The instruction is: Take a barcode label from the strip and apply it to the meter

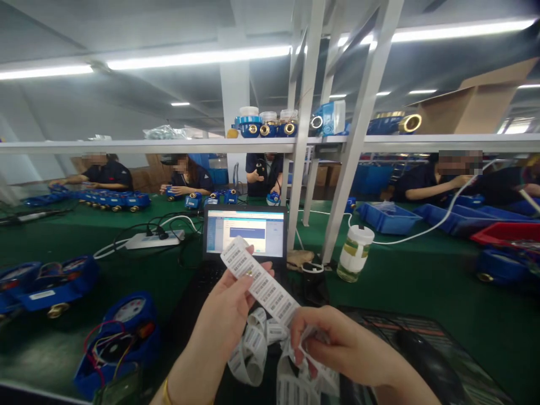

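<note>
Blue water meters [46,284] lie on the green table [422,281] far to the left of the laptop [244,230]. Closer to the laptop on that side sits an opened water meter [118,337] with red and yellow wires showing. A white power strip [154,239] with plugs in it lies just left of the laptop's screen.

Directly in front of the laptop, the left hand [228,315] pinches the barcode label strip [261,284] between thumb and fingertips, so that the strip's upper end stands before the lower edge of the screen. The strip slants down to the right hand [337,343], in front of the laptop and slightly right, whose curled fingers pinch its lower part. Loose coils of labels hang between and below both hands.

Right of the laptop, a white-lidded jar [355,253] stands near a slanted white frame post [358,146]. Farther right are blue bins [388,218] and a red tray [506,232]. A dark mouse [422,354] rests on a patterned pad in front of the laptop, to the right. Behind the laptop, people in dark shirts sit across the table.
</note>
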The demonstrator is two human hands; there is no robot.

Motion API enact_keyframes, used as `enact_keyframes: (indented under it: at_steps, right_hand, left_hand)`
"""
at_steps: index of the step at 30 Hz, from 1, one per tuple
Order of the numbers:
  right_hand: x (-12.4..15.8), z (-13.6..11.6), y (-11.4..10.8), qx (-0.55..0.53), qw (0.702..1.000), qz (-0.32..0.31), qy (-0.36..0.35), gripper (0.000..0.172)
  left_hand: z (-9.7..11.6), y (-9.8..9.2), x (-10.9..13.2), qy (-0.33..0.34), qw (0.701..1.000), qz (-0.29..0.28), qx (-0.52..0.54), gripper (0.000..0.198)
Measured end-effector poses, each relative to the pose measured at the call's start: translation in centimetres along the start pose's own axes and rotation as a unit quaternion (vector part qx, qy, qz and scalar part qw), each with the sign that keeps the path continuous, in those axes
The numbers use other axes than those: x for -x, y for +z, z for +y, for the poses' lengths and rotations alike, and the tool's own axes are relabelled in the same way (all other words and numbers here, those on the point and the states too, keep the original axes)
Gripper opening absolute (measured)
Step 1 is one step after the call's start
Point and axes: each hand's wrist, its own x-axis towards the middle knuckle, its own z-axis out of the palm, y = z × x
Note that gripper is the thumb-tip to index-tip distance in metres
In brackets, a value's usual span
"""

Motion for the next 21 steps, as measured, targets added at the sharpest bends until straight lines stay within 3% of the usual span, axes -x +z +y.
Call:
enact_keyframes:
  at_steps: [5, 13, 21]
  right_hand:
    - [0.6, 1.2, -1.3, 0.015, 1.0, 0.002, 0.008, 0.009]
    - [0.4, 1.8, -2.0, 0.043, 0.996, -0.019, 0.072, 0.016]
    - [0.4, 3.6, -3.2, 0.033, 0.996, 0.014, 0.085, 0.013]
  left_hand:
    - [2.4, -0.8, -0.8, 0.085, 0.995, 0.045, 0.018, 0.048]
    - [4.9, -1.3, -1.4, 0.151, 0.987, 0.035, 0.028, 0.06]
    - [6.1, -1.4, -1.0, 0.205, 0.975, 0.081, 0.037, 0.053]
